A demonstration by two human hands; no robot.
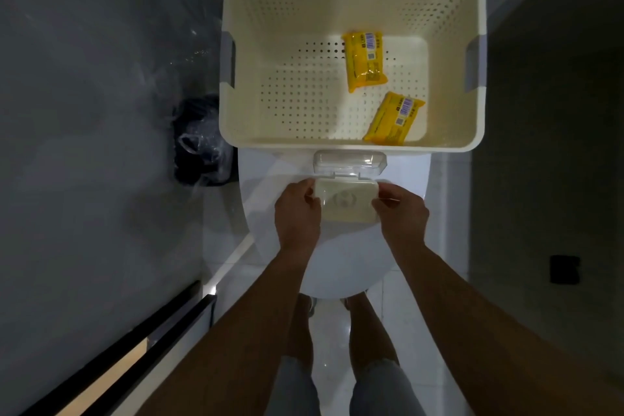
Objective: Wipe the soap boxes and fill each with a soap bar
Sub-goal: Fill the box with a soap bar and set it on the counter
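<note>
- I see a clear plastic soap box lying on the closed white toilet lid, its hinged transparent lid flipped open toward the far side, just in front of the basket.
- Inside the box sits a pale cream soap bar with a round stamp pressed into its top — it fills the tray almost edge to edge.
- My left hand pinches the box's left end, fingers curled around the corner.
- My right hand grips the right end the same way, thumb and fingers closed on the edge; both hands hold the box between them.
- Beyond it stands a cream perforated plastic basket with grey handles.
- On the basket floor lie two soap bars in yellow wrappers — one yellow packet near the middle, a second yellow packet tilted against the near right corner, the two apart.
- A dark bin with a plastic liner stands to the left of the toilet.
</note>
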